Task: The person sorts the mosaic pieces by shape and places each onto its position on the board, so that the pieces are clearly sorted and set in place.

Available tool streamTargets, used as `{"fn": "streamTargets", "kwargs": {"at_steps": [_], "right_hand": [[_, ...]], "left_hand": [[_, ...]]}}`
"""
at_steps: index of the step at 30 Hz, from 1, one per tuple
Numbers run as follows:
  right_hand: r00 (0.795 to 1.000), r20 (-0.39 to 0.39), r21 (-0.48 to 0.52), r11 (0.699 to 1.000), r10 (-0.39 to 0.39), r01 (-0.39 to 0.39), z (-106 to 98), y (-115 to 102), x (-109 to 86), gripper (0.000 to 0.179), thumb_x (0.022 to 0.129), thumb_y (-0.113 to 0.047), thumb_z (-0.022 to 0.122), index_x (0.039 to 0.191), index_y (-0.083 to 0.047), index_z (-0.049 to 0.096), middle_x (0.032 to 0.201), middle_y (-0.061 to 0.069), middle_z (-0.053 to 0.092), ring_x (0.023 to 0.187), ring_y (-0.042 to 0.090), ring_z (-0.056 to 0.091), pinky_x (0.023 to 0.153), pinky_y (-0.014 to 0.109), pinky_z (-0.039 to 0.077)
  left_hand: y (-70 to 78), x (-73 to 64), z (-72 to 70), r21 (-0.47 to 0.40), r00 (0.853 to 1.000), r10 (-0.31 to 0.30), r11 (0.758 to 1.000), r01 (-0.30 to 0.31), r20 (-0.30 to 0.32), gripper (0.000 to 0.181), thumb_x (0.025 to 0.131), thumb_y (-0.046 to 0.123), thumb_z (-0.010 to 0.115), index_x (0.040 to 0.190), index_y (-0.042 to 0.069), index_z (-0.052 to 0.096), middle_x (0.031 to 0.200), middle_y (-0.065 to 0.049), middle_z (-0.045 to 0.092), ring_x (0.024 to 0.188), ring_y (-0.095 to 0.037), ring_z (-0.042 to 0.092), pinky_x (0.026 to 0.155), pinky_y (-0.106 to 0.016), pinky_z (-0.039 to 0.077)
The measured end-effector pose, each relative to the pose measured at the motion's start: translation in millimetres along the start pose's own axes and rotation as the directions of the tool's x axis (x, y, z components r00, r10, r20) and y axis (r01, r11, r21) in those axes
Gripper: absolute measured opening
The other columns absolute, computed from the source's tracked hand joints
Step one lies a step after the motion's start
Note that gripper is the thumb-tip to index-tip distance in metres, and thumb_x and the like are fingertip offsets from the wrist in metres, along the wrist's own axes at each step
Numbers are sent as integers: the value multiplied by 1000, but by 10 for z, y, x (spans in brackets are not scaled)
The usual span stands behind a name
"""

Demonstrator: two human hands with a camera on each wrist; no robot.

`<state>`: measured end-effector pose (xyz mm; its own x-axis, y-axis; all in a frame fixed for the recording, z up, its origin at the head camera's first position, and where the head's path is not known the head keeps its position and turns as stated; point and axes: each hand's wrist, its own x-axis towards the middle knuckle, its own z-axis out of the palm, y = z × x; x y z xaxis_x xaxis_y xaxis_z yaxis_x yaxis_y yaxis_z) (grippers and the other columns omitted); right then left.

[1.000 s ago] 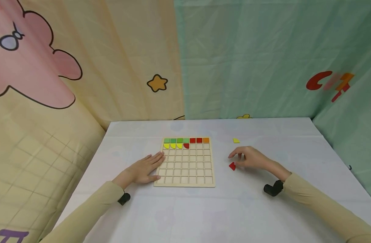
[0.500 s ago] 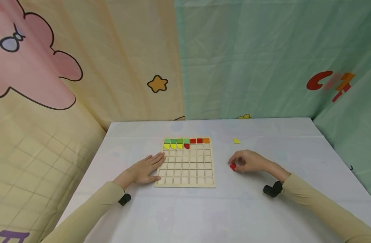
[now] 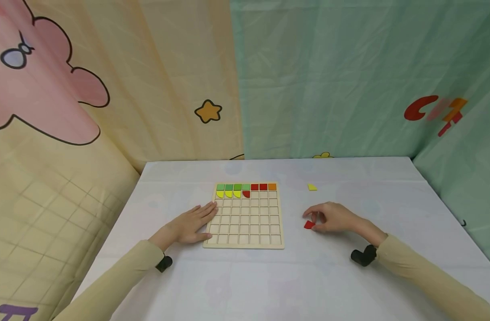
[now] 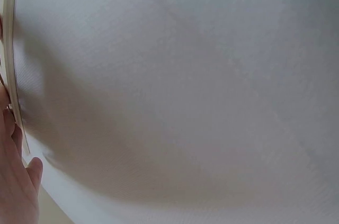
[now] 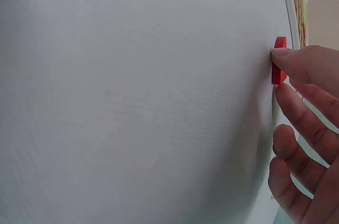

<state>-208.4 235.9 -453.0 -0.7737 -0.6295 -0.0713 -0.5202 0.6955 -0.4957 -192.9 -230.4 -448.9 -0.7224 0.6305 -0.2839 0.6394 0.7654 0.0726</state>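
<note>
My left hand (image 3: 192, 224) lies flat with fingers spread, fingertips and thumb on the left edge of a pale wooden grid board (image 3: 245, 240). To the right of the board, my right hand (image 3: 335, 217) holds a small red fan-shaped tile (image 3: 308, 225) between thumb and fingers, at the tabletop. In the right wrist view the thumb presses one side of the red tile (image 5: 277, 73), with a bent finger close below it. The board's top row carries green, red and orange square tiles. Three yellow quarter-round tiles (image 3: 228, 194) and a dark red one (image 3: 246, 194) sit in its second row.
A yellow quarter-round tile (image 3: 312, 187) lies on the white-covered table (image 3: 245, 285), beyond my right hand. Printed curtains (image 3: 329, 80) hang behind the table and at both sides. Each wrist wears a black camera.
My right fingers have closed in around the red tile, which has turned and shifted slightly nearer to me. The left hand and the board stay in place.
</note>
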Motion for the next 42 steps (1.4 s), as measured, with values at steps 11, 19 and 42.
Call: {"fn": "streamTargets", "kwargs": {"at_steps": [11, 19, 42], "right_hand": [[1000, -7, 3, 1000, -19, 19, 30, 73, -57, 25, 78, -20, 77, 102, -21, 72, 79, -16, 61, 60, -1, 44, 55, 18, 40], [998, -45, -10, 999, -45, 45, 42, 111, -96, 19, 79, -23, 78, 96, -22, 71, 80, -17, 61, 61, -3, 44, 56, 17, 40], [983, -181, -87, 996, -2, -14, 118, 56, -52, 15, 76, -30, 80, 88, -26, 73, 76, -21, 59, 58, -4, 42, 54, 16, 38]], "left_hand": [[-1, -2, 37, -7, 1000, -11, 1000, 11, 8, 82, 96, 55, 42, 155, 7, 11, 163, -8, 6, 151, -25, 7, 121, -48, 16], [-14, -4, 56, -8, 1000, -14, 1000, 14, 2, 82, 96, 56, 42, 155, 8, 11, 163, -8, 6, 151, -24, 7, 121, -48, 16], [-6, -7, 50, -8, 1000, 1, 1000, -2, -19, 81, 96, 56, 41, 154, 5, 14, 163, -11, 8, 151, -27, 10, 120, -50, 18]]}}
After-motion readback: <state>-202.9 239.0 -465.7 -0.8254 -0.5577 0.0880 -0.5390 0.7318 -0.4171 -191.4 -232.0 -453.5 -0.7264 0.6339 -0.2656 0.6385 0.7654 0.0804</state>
